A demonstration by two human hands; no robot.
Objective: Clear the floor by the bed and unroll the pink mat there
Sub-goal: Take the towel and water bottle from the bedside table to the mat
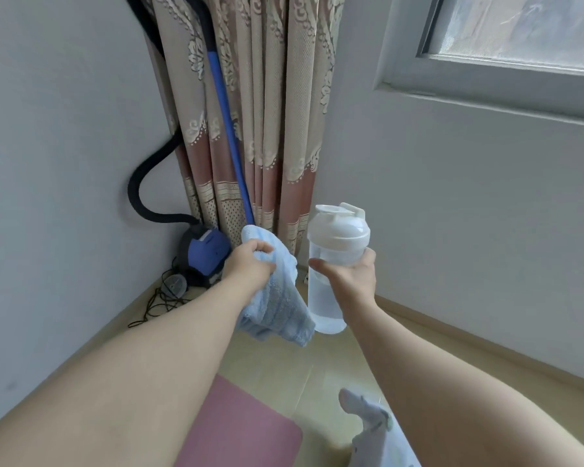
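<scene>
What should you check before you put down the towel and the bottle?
1. Left hand grips the light blue terry towel firmly: ok, fingers bunched in the cloth.
2. Right hand holds the clear plastic shaker bottle with the white lid upright: ok.
3. White flip lid shut tight: cannot tell.
4. Flat pink foam mat on the floor, nothing lying on the part in view: ok.
5. Floor near the mat free of clutter: not ok, a white patterned cloth lies to its right.
6. Blue vacuum cleaner and its black cord away from the mat: ok, they sit in the corner.
</scene>
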